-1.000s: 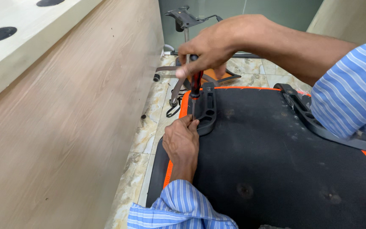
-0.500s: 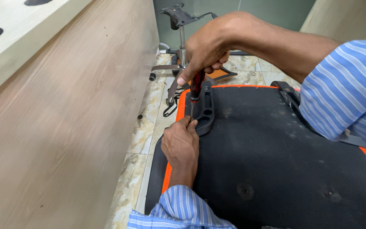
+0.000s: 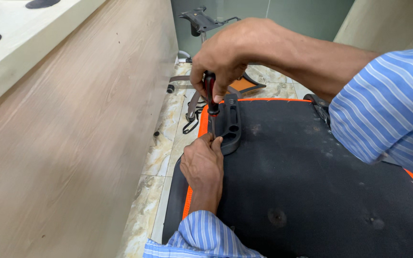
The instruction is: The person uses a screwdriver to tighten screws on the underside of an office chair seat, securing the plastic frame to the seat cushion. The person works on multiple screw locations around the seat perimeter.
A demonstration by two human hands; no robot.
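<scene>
A black chair seat (image 3: 311, 191) with orange edging lies upside down on the floor. A black plastic bracket (image 3: 230, 125) sits on its left edge. My right hand (image 3: 228, 55) grips a red and black screwdriver (image 3: 210, 98) held upright, its tip down at the bracket's lower left end. My left hand (image 3: 203, 165) rests on the seat edge, fingertips pinching at the screwdriver tip beside the bracket. Both arms wear blue striped sleeves.
A tall wooden panel (image 3: 72, 143) rises along the left, close to the seat. A strip of marble floor tiles (image 3: 161, 157) runs between them. Metal chair parts (image 3: 192, 102) and a chair base mechanism (image 3: 201, 21) lie beyond the seat.
My hands and the screwdriver keep nearly the same place at the bracket. The view has shifted slightly, nothing else has visibly moved.
</scene>
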